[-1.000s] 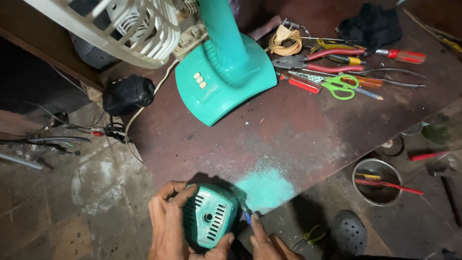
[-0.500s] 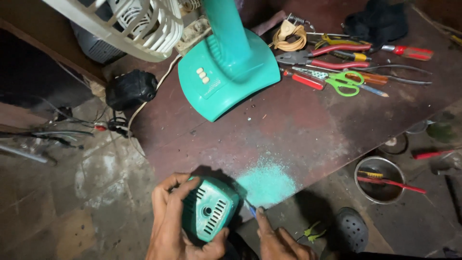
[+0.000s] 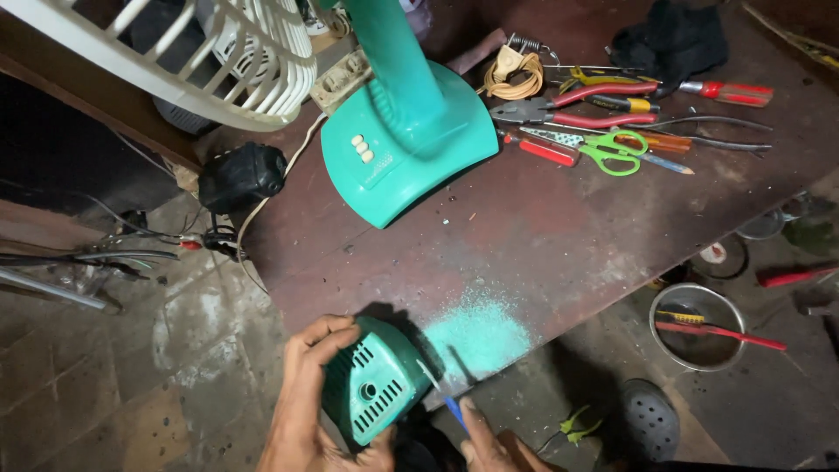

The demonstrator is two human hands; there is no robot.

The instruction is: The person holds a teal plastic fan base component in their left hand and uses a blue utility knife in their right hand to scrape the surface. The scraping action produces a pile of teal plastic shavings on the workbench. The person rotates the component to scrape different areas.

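Since a sec ago, green motor cover (image 3: 374, 391) was turned in the grip & brought a bit higher into view, vented back now facing up, held just off the near edge of the dark workbench (image 3: 559, 236), right beside the patch of green filings (image 3: 476, 336). Left hand (image 3: 306, 402) was wrapped around cover's side, fingers curled tight; right hand (image 3: 489, 446) was closed on a thin blue-handled tool (image 3: 447, 402), tip touching cover's edge. Judged as scraping/filing carrying on, w/ cover re-angled for a fresh spot.
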